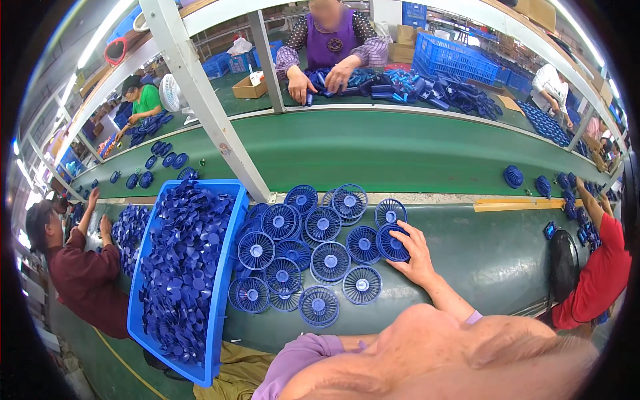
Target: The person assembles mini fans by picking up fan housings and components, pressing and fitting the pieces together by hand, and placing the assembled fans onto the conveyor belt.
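"What does the head view show of the hands?"
"The right hand (419, 259) pinches the right rim of a blue slotted disc (393, 243) between thumb and fingers. The left hand is hidden, so I cannot tell its state."
"And where is that disc?"
"At the right edge of a cluster of similar discs (330, 261) on the dark green worktable (483, 267). Left of them, a blue tray (225, 287) holds heaped small blue pieces (183, 267)."

The person's right hand (416, 259) touches a blue grille (390, 246) beside more grilles (330, 261) on the table (480, 260); a bin (223, 287) of blue pieces (183, 267) stands to the left.
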`<state>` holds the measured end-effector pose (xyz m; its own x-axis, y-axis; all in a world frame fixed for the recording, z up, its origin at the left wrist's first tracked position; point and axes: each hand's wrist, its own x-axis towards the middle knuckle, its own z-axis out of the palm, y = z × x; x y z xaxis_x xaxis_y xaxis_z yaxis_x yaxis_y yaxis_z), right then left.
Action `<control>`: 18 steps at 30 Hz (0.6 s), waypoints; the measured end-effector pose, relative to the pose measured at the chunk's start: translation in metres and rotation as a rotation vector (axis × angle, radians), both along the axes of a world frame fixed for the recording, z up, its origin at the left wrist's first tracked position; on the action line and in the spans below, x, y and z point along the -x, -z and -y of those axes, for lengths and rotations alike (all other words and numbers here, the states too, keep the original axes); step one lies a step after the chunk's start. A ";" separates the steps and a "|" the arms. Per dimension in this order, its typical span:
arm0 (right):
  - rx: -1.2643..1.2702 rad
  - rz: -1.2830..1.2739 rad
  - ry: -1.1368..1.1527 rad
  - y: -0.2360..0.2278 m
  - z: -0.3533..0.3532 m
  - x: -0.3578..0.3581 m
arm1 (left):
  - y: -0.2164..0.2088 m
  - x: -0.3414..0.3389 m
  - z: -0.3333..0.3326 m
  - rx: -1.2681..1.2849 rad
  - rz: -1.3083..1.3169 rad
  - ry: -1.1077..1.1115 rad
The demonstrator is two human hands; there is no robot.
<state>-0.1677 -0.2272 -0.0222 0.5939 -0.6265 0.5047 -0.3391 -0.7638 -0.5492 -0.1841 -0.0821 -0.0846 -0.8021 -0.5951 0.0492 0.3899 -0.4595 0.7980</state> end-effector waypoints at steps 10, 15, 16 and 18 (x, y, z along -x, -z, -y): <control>0.008 -0.006 0.000 0.001 0.000 0.000 | -0.001 -0.002 0.001 0.122 0.031 -0.013; 0.009 0.003 -0.016 0.003 -0.001 -0.001 | 0.007 0.000 -0.001 0.127 0.019 -0.009; 0.009 0.002 -0.015 0.003 -0.001 -0.001 | 0.007 0.000 -0.001 0.138 0.029 -0.011; 0.030 -0.007 -0.007 0.004 -0.001 -0.001 | 0.005 -0.001 -0.001 0.160 0.049 -0.016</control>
<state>-0.1671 -0.2258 -0.0262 0.6022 -0.6069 0.5187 -0.3375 -0.7823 -0.5236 -0.1834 -0.0814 -0.0896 -0.7963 -0.5957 0.1055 0.3550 -0.3190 0.8788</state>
